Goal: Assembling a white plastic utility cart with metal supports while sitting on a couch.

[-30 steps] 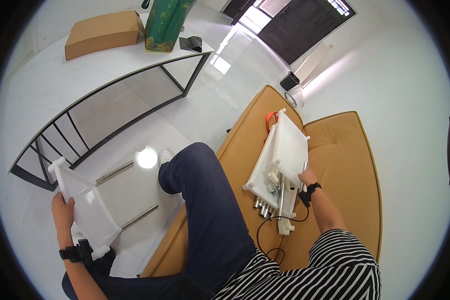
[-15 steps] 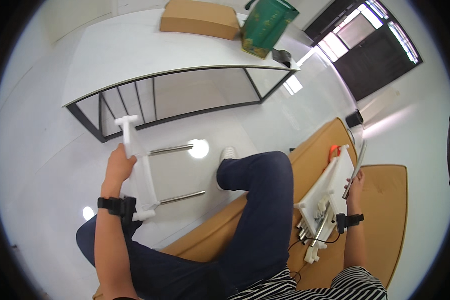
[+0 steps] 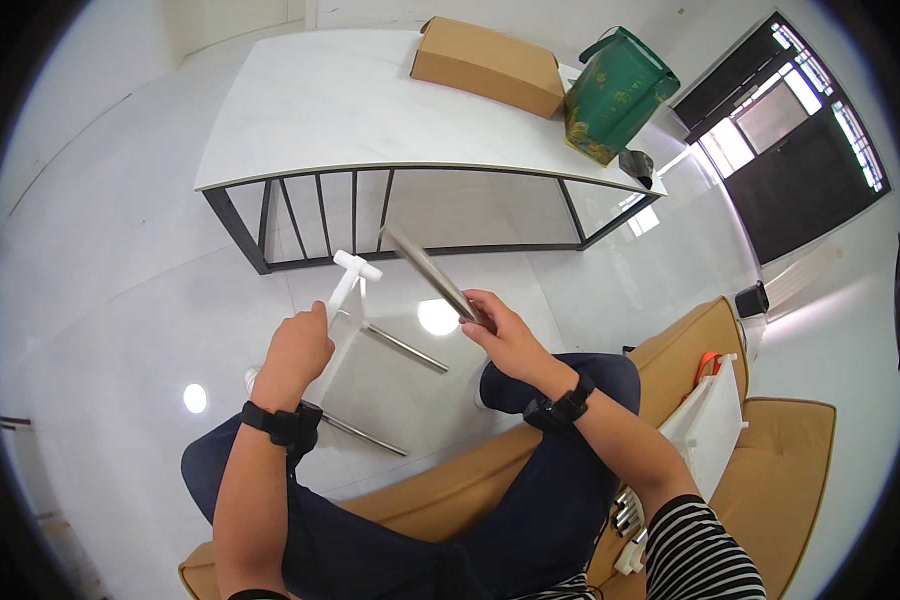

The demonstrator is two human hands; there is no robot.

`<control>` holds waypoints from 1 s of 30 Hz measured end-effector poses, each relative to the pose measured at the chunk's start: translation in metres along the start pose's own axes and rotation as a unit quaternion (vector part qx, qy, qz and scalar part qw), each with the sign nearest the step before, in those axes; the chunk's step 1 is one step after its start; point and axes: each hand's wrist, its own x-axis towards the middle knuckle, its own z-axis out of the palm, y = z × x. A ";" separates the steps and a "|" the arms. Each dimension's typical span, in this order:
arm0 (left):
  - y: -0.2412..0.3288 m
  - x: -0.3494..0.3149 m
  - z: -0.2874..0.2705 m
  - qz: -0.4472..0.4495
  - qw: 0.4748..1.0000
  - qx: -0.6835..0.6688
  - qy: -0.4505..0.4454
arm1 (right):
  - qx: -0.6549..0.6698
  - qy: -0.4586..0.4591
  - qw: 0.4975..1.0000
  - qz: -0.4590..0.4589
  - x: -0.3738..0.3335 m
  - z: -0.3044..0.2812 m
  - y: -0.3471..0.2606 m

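My left hand (image 3: 303, 345) is closed around the edge of a white plastic frame (image 3: 348, 318), tilted in front of my left knee. Two metal tubes stick out from the frame toward the right: an upper tube (image 3: 407, 348) and a lower tube (image 3: 365, 433). In my right hand (image 3: 505, 340) is a loose metal tube (image 3: 425, 267), gripped near its lower end. That tube slants up and left, its far end close to the frame's white T-shaped end (image 3: 357, 265) but seemingly apart from it. My left hand hides part of the frame.
Beside me on the tan couch (image 3: 790, 450) lie another white plastic panel (image 3: 710, 425), an orange item (image 3: 708, 362) and several short metal tubes (image 3: 625, 515). Ahead stands a white table (image 3: 330, 110) with black legs, bearing a cardboard box (image 3: 485, 65) and a green bag (image 3: 620, 95).
My right hand has brought the metal tube from over the couch leftward to the front of me. The white frame in my left hand has turned more edge-on. The view has shifted left.
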 end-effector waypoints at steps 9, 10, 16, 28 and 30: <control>-0.001 0.012 -0.012 -0.025 0.992 -0.051 -0.111 | 0.486 0.003 0.856 0.177 0.024 -0.005 0.012; -0.002 0.013 -0.012 -0.028 0.992 -0.058 -0.113 | 0.504 -0.017 0.850 0.152 0.025 -0.006 0.008; 0.004 0.013 -0.008 0.006 0.996 -0.051 -0.078 | 0.183 0.053 0.979 0.072 0.021 -0.006 0.006; 0.012 0.015 -0.004 -0.033 0.988 -0.103 -0.109 | 0.242 -0.093 0.966 0.026 0.019 -0.015 0.006; 0.010 0.015 -0.001 -0.034 0.988 -0.110 -0.107 | 0.144 -0.094 0.984 0.038 0.021 -0.015 -0.005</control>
